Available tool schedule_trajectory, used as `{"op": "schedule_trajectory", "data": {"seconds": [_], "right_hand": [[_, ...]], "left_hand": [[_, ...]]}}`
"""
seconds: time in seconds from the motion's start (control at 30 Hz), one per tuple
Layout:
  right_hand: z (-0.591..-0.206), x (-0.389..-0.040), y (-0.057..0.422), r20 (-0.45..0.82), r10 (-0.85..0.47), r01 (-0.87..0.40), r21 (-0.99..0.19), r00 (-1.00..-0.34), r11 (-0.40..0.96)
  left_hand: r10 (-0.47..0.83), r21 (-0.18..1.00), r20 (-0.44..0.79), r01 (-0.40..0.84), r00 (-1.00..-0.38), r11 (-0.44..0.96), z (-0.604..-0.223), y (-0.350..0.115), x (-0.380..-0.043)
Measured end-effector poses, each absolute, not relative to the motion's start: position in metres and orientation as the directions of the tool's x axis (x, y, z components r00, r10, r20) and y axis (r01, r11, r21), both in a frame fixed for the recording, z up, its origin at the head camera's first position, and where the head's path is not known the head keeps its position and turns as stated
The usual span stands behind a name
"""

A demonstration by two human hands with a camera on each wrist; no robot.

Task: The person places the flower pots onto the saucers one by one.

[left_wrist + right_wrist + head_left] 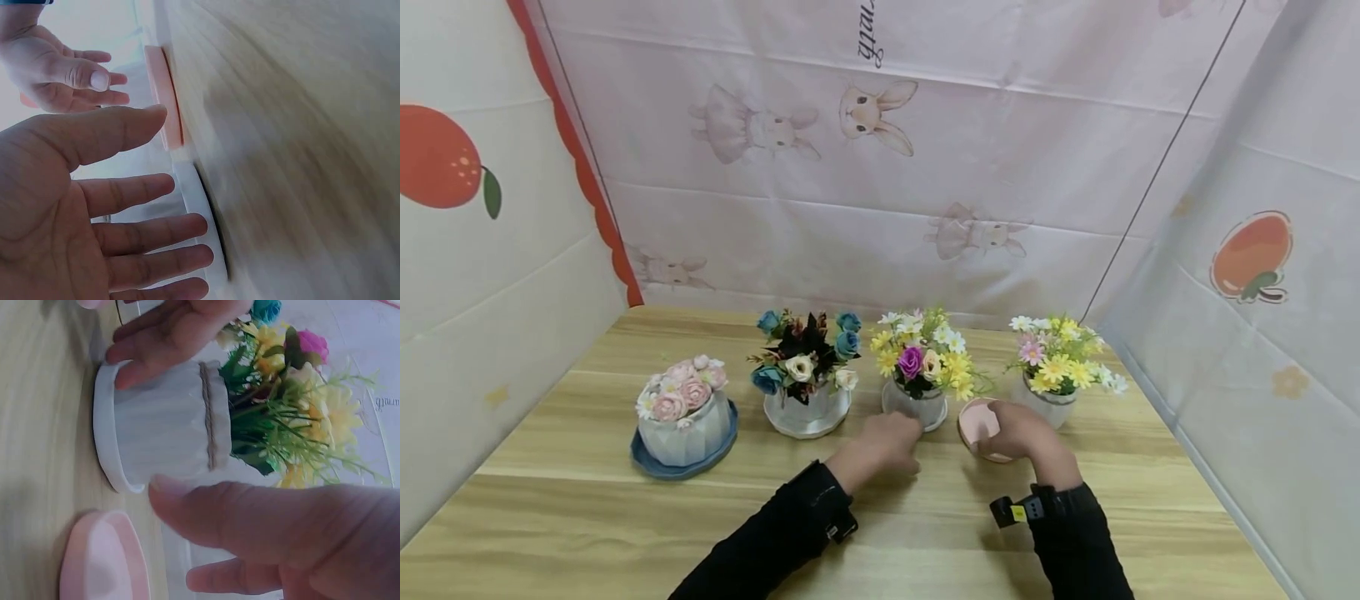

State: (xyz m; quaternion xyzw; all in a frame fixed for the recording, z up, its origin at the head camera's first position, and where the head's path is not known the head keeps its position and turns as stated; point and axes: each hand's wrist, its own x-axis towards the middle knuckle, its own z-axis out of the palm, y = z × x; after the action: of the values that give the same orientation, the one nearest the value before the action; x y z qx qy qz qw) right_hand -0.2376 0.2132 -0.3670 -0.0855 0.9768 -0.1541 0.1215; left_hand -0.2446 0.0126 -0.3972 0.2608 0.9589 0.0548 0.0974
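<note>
My left hand (pixel 880 446) is in front of a white pot (pixel 922 406) of yellow, white and purple flowers on a white saucer (pixel 105 437). Its fingers are straight and spread in the left wrist view, near that saucer's rim, holding nothing. Over a shallow pink saucer (pixel 977 419) hovers my right hand (pixel 1026 433), with thumb and fingers apart in the right wrist view. Whether it touches the pink saucer I cannot tell. Just behind it stands another white pot (pixel 1051 404) with yellow, white and pink daisies, partly hidden by the hand.
A white pot (pixel 681 433) of pink roses sits on a blue saucer (pixel 672 472) at the left. Beside it, blue and cream roses (pixel 812 358) stand in a pot on a white saucer (pixel 808 430). Cloth-covered walls enclose the wooden table (pixel 587 517) at back and sides.
</note>
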Motion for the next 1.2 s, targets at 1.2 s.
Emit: {"op": "schedule_trajectory", "data": {"seconds": [1.2], "right_hand": [[-0.363, -0.243, 0.289, -0.203, 0.063, 0.157, -0.489, -0.977, 0.858]], "left_hand": [[0.416, 0.602, -0.075, 0.292, -0.906, 0.743, -0.413, 0.059, -0.258]]}}
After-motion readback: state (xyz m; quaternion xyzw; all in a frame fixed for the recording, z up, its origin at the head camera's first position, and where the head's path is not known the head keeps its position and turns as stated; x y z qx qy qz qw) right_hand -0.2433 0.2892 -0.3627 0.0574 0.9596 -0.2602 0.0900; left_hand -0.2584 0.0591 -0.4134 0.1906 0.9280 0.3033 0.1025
